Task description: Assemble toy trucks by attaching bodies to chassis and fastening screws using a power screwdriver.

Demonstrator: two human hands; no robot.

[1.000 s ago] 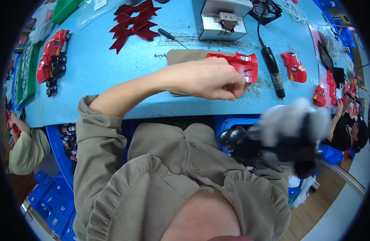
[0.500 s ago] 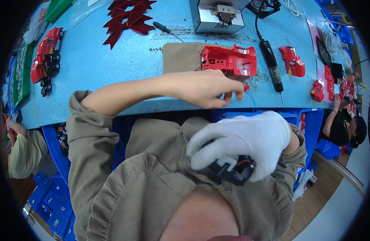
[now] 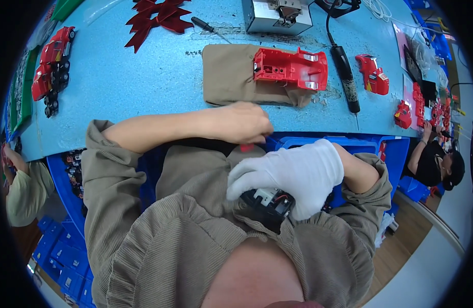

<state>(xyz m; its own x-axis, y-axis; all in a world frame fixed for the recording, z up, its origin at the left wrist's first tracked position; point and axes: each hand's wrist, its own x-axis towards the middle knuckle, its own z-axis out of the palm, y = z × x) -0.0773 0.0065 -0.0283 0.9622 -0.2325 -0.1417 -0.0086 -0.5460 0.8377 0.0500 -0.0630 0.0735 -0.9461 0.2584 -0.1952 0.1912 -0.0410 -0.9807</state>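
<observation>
My bare left hand [image 3: 242, 124] is at the table's front edge, its fingers curled closed. A small blurred red piece [image 3: 245, 147] shows just below the fingertips and appears to be held by them. Over my lap, my right hand [image 3: 293, 174] wears a white glove and is wrapped round a black toy-car chassis [image 3: 267, 205]. A pale grey block and a red wire show on the chassis. Beyond my left hand, a red toy-car body shell [image 3: 290, 69] lies with its hollow side up on a brown cloth pad [image 3: 223, 77].
Right of the pad lie a black corded tool [image 3: 344, 77] with a thin tip and a red toy cab [image 3: 372, 74]. A screwdriver [image 3: 208, 25], dark red bows [image 3: 159, 23] and a metal machine [image 3: 277, 20] stand behind. A red toy truck [image 3: 54, 64] is far left; a co-worker [image 3: 434, 159] sits right.
My left hand has drawn back from beside the red shell toward me and left, taking the red piece along. My right hand has shifted slightly left with the chassis, which has turned.
</observation>
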